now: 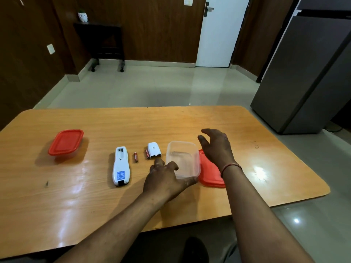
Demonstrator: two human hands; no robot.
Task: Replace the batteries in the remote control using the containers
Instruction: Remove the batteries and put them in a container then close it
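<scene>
A white remote control (121, 166) lies face down on the wooden table (95, 196), its battery bay open with nothing in it. Two red batteries lie to its right: one (135, 156) alone, the other (147, 153) against the white battery cover (154, 150). My left hand (167, 179) grips the near left corner of a clear, lidless container (183, 160) that holds nothing I can see. Its red lid (209, 176) lies flat just right of it. My right hand (216, 147) hovers with fingers apart over the container's right side, holding nothing.
A second container with its red lid on (66, 142) stands at the table's far left. A small dark speck (46, 183) lies near the left front. Beyond the table are a tiled floor, a grey fridge (307, 73) at right and a dark side table (102, 40).
</scene>
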